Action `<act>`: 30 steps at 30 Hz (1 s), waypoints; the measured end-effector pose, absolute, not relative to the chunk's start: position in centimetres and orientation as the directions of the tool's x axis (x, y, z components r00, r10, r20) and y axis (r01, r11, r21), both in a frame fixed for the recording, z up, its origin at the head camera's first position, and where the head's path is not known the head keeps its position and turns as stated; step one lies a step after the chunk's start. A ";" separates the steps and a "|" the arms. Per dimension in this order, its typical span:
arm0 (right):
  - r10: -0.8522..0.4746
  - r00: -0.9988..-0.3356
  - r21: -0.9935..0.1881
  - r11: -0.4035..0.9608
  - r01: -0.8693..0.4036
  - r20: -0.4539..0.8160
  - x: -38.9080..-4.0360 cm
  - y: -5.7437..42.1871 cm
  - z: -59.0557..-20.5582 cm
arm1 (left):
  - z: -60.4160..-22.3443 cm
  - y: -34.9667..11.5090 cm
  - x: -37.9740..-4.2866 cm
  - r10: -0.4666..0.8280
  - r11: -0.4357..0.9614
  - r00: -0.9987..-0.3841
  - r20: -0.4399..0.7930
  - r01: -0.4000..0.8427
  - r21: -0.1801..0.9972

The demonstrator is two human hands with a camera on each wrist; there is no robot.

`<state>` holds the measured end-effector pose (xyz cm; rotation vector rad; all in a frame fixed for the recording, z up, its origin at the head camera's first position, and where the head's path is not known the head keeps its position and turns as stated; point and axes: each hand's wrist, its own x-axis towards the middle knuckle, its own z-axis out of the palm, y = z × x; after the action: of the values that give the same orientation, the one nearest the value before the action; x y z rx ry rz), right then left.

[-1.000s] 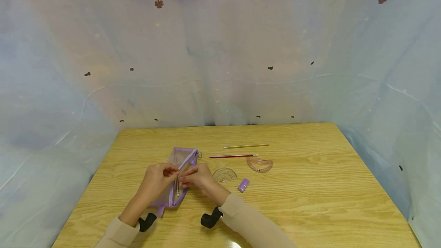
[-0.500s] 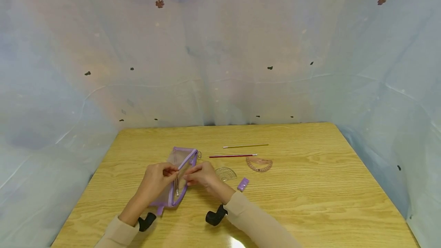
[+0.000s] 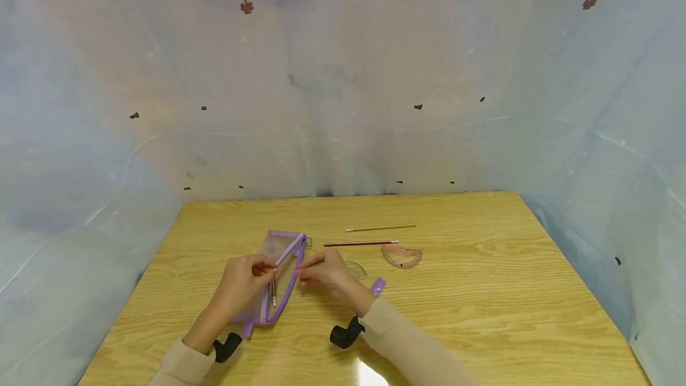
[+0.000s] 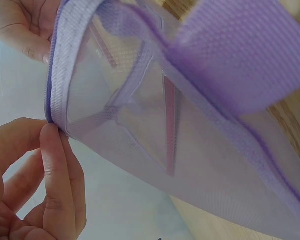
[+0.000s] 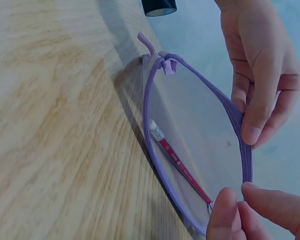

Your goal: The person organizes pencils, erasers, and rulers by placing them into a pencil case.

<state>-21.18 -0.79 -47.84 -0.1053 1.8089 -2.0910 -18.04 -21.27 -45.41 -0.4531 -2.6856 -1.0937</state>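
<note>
Purple mesh pouch (image 3: 287, 273) on the table (image 3: 482, 290), mouth gaping, red pencil (image 5: 179, 162) inside. Left hand (image 3: 241, 279) pinches its left rim, thumb against fingers. Right hand (image 3: 333, 274) at the opposite rim, fingertips close together; can't tell from here if they grip it. Clear protractor (image 3: 356, 269) just beside, partly covered

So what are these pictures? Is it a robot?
No, a person's bare left hand and right hand. The wide view comes from a camera on their head, the close ones from cameras on each wrist. The left hand pinches the edge of a see-through purple pouch with a pencil inside. The right hand is by the other edge; I can't tell if it touches. On the wooden table lie a yellow pencil, red pencil, clear protractor, pink protractor and a partly hidden purple block.
</note>
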 end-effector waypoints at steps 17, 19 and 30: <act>-0.299 -0.931 -0.967 -0.076 0.242 -0.209 -21.9 1.6 -47.2 | -45.3 -21.4 -18.0 0.200 0.680 -0.934 0.297 0.351 0.644; -0.303 -0.932 -0.969 -0.077 0.234 -0.201 -22.0 1.9 -47.1 | -45.3 -21.4 -18.0 0.203 0.683 -0.931 0.305 0.357 0.637; -0.288 -0.938 -0.974 -0.058 0.220 -0.194 -22.6 3.7 -46.7 | -45.4 -21.5 -18.0 0.202 0.683 -0.932 0.300 0.354 0.639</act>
<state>-22.60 3.73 -46.67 -0.0729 1.8804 -2.0603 -17.99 -21.48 -45.36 -0.4501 -2.6899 -1.0849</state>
